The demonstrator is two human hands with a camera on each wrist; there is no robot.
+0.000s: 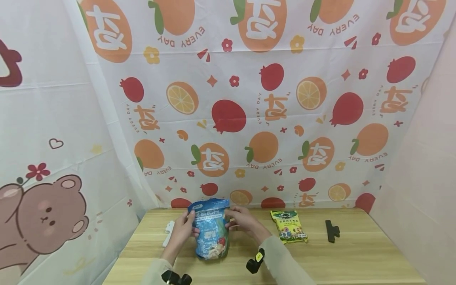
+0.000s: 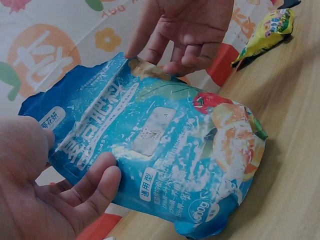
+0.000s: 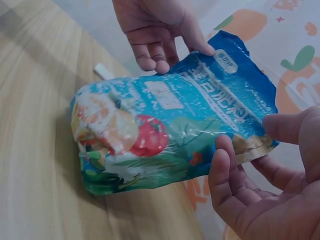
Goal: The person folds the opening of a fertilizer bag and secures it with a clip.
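A blue fertilizer bag point(image 1: 211, 231), printed with white lettering and fruit and vegetables, stands nearly upright near the middle of the table, its top crumpled. My left hand point(image 1: 183, 229) pinches its upper left edge, thumb in front and some fingers behind. On the opposite edge, my right hand point(image 1: 245, 222) grips near the top, again with the thumb on the front. In the right wrist view the fertilizer bag point(image 3: 175, 125) looks plump at the bottom and flat toward the top. Whether the top is sealed, I cannot tell.
Right of the bag lies a yellow and green packet point(image 1: 289, 227). Farther right is a black clip point(image 1: 332, 231). A white object point(image 1: 168, 234), maybe a clip, lies partly hidden by my left hand. A fruit-patterned cloth point(image 1: 263, 118) hangs behind the wooden table point(image 1: 370, 253).
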